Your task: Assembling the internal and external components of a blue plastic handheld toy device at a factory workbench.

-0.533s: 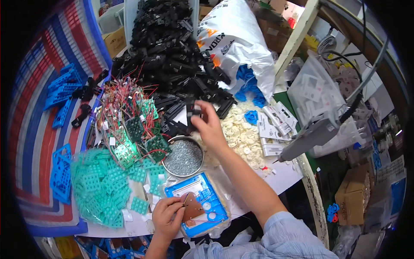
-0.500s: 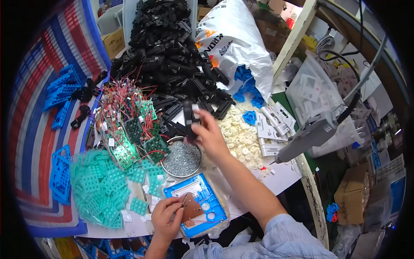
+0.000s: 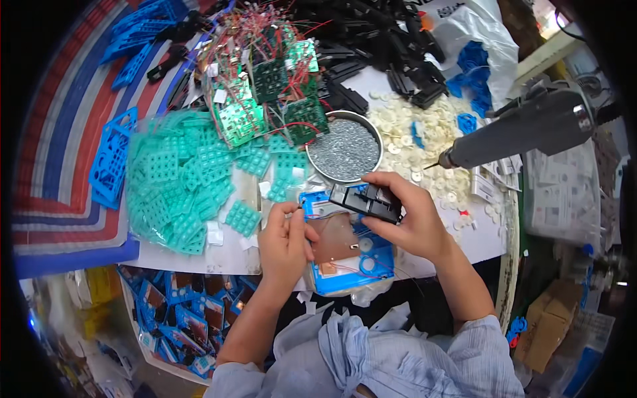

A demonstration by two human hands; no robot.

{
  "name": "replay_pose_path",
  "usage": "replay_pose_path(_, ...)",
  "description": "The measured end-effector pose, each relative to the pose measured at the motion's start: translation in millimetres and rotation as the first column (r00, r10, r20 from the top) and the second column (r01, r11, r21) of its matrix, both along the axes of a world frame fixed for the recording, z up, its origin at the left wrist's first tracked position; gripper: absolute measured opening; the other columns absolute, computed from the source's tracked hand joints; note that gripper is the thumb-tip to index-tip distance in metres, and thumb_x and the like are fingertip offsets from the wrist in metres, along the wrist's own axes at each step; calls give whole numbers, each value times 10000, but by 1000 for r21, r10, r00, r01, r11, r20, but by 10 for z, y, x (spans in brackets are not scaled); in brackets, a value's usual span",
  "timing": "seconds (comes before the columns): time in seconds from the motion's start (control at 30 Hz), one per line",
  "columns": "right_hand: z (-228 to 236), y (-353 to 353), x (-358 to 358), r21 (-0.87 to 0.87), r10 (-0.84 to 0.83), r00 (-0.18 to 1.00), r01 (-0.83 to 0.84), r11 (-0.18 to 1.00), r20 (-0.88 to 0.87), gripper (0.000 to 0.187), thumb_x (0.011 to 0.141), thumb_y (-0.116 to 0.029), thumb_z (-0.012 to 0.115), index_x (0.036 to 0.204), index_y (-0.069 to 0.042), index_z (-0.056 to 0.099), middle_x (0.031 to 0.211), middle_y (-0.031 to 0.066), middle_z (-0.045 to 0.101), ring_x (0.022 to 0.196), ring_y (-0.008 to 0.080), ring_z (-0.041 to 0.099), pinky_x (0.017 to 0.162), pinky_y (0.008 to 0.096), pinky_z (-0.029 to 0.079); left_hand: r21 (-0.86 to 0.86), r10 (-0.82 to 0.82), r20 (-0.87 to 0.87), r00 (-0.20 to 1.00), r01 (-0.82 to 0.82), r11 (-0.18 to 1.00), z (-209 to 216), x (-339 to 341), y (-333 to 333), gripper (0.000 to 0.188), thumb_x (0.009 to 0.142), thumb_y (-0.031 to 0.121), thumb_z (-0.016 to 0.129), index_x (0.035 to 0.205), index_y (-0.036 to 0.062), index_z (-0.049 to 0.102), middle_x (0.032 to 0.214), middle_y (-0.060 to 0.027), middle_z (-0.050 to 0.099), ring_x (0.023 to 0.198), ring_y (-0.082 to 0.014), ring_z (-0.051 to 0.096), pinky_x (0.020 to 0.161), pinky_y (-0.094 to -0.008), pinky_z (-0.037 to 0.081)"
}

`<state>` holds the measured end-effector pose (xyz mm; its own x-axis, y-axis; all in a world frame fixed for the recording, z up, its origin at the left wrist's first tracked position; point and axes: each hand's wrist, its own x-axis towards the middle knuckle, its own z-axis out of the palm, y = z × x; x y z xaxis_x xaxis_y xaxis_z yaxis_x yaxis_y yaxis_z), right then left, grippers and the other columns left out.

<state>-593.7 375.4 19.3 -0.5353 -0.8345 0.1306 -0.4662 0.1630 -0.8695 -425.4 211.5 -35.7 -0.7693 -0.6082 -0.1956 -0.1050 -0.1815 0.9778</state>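
In my right hand [image 3: 418, 215] is a black plastic housing [image 3: 365, 201], gripped between thumb and fingers over the far part of a blue plastic casing [image 3: 325, 284]. Within the casing lies a brown circuit board [image 3: 337, 240] with thin wires along it. My left hand [image 3: 285, 240] is at the casing's left side, thumb and forefinger pinched by the far left corner. Whatever those fingertips hold is too small to make out. Beyond the casing stands a round metal bowl [image 3: 381, 159] of small silvery screws [image 3: 344, 147].
Teal keypads [image 3: 179, 179] lie heaped on the left, with wired green circuit boards [image 3: 242, 119] behind. Black housings [image 3: 371, 40] pile up at the back. A grey electric screwdriver [image 3: 524, 129] hangs above cream discs [image 3: 424, 139]. Filled blue casings [image 3: 189, 322] sit below the table edge.
My right hand has brought the black housing from the pile back to the casing. My left hand has shifted from the board to the casing's left edge. The view has tipped nearer.
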Motion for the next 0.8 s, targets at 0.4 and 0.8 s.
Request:
replay_pose_path(0.4, -120, -73, 70, 203, 275, 919, -223, 954, -282, 578, 735, -106, 786, 1281, -91, 596, 1072, 144, 653, 989, 348, 637, 828, 423, 531, 300, 46, 14, 999, -48, 953, -123, 57, -93, 190, 1042, 182, 563, 1120, 9, 567, 639, -44, 608, 446, -50, 491, 428, -191, 356)
replay_pose_path(0.8, -76, -152, 115, 241, 280, 904, -208, 948, -324, 563, 748, -133, 785, 1254, -31, 561, 1148, 124, 593, 1099, 344, 554, 895, 422, 519, -709, -417, 69, 906, 339, 618, 198, -103, -438, 140, 836, 61, 724, 973, 41, 701, 812, -67, 609, 674, -180, 605, 572, -303, 446)
